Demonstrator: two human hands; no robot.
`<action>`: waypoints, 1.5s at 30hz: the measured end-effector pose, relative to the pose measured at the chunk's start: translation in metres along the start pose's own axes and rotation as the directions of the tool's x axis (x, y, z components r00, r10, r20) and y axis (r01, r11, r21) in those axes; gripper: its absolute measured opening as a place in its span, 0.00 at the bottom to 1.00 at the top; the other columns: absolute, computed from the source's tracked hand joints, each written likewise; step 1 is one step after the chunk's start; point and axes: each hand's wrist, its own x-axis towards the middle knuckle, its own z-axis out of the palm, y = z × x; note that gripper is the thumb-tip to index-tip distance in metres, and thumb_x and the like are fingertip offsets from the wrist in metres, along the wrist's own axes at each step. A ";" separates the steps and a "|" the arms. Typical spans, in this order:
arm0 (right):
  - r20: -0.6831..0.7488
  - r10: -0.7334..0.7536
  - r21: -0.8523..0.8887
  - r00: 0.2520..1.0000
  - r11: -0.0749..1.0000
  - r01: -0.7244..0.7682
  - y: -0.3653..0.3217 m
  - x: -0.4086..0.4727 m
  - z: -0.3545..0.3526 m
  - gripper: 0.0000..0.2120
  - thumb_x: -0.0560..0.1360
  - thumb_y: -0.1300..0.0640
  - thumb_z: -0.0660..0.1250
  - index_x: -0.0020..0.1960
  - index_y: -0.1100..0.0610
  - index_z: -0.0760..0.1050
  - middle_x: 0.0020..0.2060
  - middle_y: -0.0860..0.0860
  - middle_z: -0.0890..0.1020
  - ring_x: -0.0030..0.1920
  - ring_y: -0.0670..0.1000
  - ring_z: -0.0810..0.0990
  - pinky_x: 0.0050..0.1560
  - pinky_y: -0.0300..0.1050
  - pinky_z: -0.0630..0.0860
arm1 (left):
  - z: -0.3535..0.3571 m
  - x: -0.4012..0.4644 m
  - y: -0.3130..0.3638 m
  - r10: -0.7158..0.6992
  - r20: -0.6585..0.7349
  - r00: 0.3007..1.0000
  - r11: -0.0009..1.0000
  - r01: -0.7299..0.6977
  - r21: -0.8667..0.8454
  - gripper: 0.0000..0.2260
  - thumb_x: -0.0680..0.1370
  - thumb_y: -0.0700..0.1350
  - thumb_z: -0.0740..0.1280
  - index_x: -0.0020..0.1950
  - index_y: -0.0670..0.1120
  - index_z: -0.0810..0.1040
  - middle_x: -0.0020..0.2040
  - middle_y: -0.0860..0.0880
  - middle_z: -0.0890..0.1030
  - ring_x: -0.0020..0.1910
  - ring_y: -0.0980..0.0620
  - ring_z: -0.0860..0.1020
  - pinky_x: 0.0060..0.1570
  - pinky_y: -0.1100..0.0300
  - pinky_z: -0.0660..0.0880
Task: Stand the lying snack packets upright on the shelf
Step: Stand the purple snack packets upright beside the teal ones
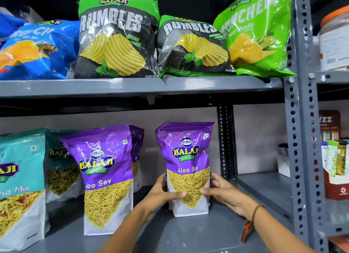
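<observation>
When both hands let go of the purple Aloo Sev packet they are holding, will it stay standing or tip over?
Probably it stays up: the Aloo Sev packet stands on a flat white base on the shelf. Its filling seems to sit low, which should steady it. Still, the soft film top looks floppy, so a nudge from the left hand or right hand might tip it.

The held Aloo Sev packet (188, 167) stands on the lower shelf (188, 232); a second Aloo Sev packet (105, 179) stands left of it, the shelf post (225, 141) right behind.

A purple Aloo Sev packet (187, 167) is stood upright on the grey lower shelf (188, 233), beside a second upright purple packet (105, 179).
</observation>
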 end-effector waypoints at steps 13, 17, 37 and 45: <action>0.142 0.000 -0.014 0.990 1.000 0.002 0.003 -0.007 0.013 0.31 0.66 0.71 0.76 0.66 0.62 0.71 0.60 0.60 0.82 0.62 0.60 0.81 0.66 0.58 0.75 | 0.000 -0.008 -0.014 -0.037 -0.035 0.999 0.997 0.039 0.066 0.44 0.54 0.45 0.86 0.67 0.46 0.71 0.60 0.48 0.85 0.60 0.49 0.83 0.63 0.47 0.78; 0.142 0.007 -0.014 0.990 1.000 -0.005 0.008 -0.010 0.012 0.37 0.63 0.68 0.79 0.68 0.61 0.68 0.60 0.58 0.83 0.61 0.58 0.81 0.63 0.55 0.77 | 0.004 -0.019 -0.014 -0.026 -0.034 0.999 0.997 0.028 0.065 0.44 0.55 0.46 0.85 0.67 0.47 0.71 0.60 0.50 0.84 0.58 0.53 0.83 0.57 0.56 0.80; -0.128 -0.357 -0.455 0.925 0.850 0.266 -0.001 -0.007 0.228 0.44 0.63 0.49 0.80 0.73 0.50 0.62 0.71 0.54 0.71 0.71 0.54 0.70 0.71 0.54 0.69 | -0.173 -0.140 0.025 0.350 -0.578 0.737 0.909 -0.119 0.398 0.40 0.61 0.48 0.83 0.69 0.48 0.67 0.62 0.49 0.76 0.59 0.48 0.78 0.59 0.61 0.76; 0.008 -0.038 -0.411 0.999 0.911 0.038 0.040 0.016 0.235 0.35 0.59 0.46 0.81 0.62 0.52 0.72 0.58 0.52 0.83 0.59 0.52 0.82 0.66 0.56 0.75 | -0.197 -0.121 -0.014 -0.050 -0.189 0.981 0.986 0.079 0.149 0.45 0.57 0.46 0.84 0.71 0.47 0.67 0.47 0.60 0.86 0.44 0.66 0.84 0.39 0.73 0.78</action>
